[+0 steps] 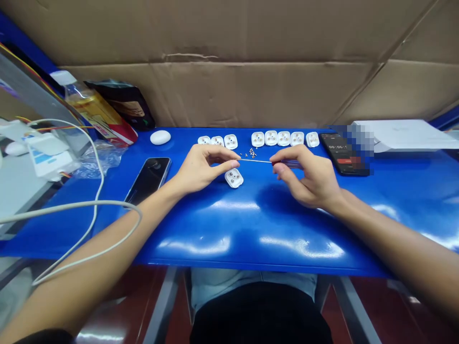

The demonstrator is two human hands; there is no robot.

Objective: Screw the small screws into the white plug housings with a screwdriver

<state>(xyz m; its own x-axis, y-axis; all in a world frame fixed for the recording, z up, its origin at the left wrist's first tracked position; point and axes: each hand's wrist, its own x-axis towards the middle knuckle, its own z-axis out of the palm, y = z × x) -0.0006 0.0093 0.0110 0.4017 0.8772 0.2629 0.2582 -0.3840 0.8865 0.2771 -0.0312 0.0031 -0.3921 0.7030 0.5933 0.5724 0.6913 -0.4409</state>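
My right hand (304,174) grips the handle of a screwdriver (255,161), held level with its thin shaft pointing left. At the tip of that shaft, the thumb and forefinger of my left hand (204,167) are pinched together; whatever sits between them is too small to make out. Just under the left fingertips lies a white plug-like housing (234,178) with metal parts inside, on the blue table. Behind the shaft is a small pile of screws (252,153). Similar white housings (283,138) stand in a row along the back, several to the right and others (230,142) to the left.
A phone (148,179) lies left of my left forearm, and a white cable (96,200) loops over that arm. A white rounded case (160,137), a bottle (96,110) and a black pouch (132,102) are back left. Another phone (342,153) and a white box (405,136) are right.
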